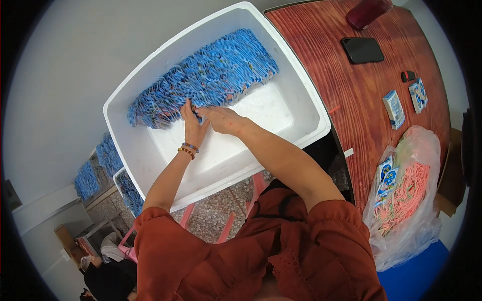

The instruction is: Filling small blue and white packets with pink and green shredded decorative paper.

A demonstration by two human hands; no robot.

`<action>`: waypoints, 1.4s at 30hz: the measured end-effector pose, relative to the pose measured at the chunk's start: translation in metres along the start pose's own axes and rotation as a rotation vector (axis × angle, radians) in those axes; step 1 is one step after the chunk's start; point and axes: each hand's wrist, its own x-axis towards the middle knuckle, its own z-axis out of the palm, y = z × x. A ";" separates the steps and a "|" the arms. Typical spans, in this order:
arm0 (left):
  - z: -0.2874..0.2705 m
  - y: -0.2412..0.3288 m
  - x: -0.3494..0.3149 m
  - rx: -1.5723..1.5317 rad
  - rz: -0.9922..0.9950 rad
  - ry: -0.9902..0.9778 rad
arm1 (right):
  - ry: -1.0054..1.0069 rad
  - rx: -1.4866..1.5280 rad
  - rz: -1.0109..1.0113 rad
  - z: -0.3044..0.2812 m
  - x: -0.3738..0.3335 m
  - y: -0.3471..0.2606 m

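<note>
A large white plastic tub (301, 85) stands in front of me. Along its far side lie rows of thin blue-and-white packets (221, 65), packed tightly on edge. My left hand (193, 125), with bead bracelets on the wrist, touches the near edge of the packets, fingers stretched out and thumb apart. Close beside it, my right hand (223, 120) reaches in from the right with its fingers bent together against the same edge. What those fingers hold is hidden between the two hands. White tub bottom shows on the near side of the packets.
On the reddish wooden table (321, 50) at right are a black phone (362, 50), a dark red cup (366, 14), small packs (393, 109) and a plastic bag of pink strips (409, 190). More blue packets (108, 153) sit at left. A person in black (108, 278) is at lower left.
</note>
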 end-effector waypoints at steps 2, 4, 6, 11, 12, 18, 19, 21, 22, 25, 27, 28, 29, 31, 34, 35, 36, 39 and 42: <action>-0.008 0.005 -0.006 0.093 0.091 -0.001 | 0.082 -0.022 -0.060 0.004 0.001 0.004; -0.016 0.008 -0.012 0.187 0.178 0.000 | 0.047 -0.047 -0.047 0.003 0.002 0.000; -0.026 0.018 -0.015 0.270 0.229 0.043 | 0.045 -0.039 -0.049 0.003 0.002 0.002; -0.036 0.025 -0.024 0.339 -0.089 -0.060 | -0.024 -0.065 -0.004 -0.001 0.001 0.001; -0.036 0.031 -0.021 0.192 -0.400 -0.202 | -0.031 -0.056 -0.007 -0.003 0.000 0.001; -0.003 -0.023 -0.004 0.167 -0.124 -0.019 | -0.159 -0.080 -0.048 -0.005 -0.002 -0.006; -0.003 -0.024 -0.003 0.199 -0.206 -0.083 | -0.266 -0.105 -0.040 -0.008 -0.003 -0.007; -0.002 -0.025 -0.001 0.177 -0.174 -0.101 | -0.205 -0.147 0.038 -0.010 -0.004 -0.002; -0.002 -0.025 -0.001 0.158 -0.150 -0.114 | -0.150 -0.189 0.111 -0.010 -0.004 0.000; 0.004 -0.022 -0.007 0.196 0.029 0.033 | -0.118 -0.075 0.126 -0.013 -0.008 0.000; -0.001 -0.033 -0.008 0.218 0.004 0.009 | -0.196 -0.121 0.134 -0.018 -0.008 -0.004; -0.005 -0.038 -0.008 0.236 -0.024 -0.018 | -0.277 -0.167 0.147 -0.021 -0.008 -0.007; -0.007 -0.036 -0.009 0.236 -0.019 -0.022 | -0.272 -0.164 0.151 -0.025 -0.011 -0.010; -0.012 -0.033 -0.012 -0.028 -0.140 -0.019 | -0.287 -0.236 0.192 -0.034 -0.017 -0.015; -0.014 -0.005 -0.003 0.099 -0.445 -0.215 | -0.249 -0.278 0.135 -0.052 -0.029 -0.016; -0.015 -0.008 -0.001 0.103 -0.440 -0.213 | -0.242 -0.276 0.133 -0.057 -0.034 -0.022; -0.013 -0.018 0.003 0.115 -0.385 -0.158 | -0.184 -0.247 0.073 -0.060 -0.041 -0.027; 0.003 -0.040 0.011 0.150 -0.259 -0.081 | -0.073 -0.189 -0.015 -0.073 -0.067 -0.033; 0.013 -0.053 0.014 0.208 -0.167 -0.107 | 0.060 -0.112 -0.045 -0.104 -0.121 -0.049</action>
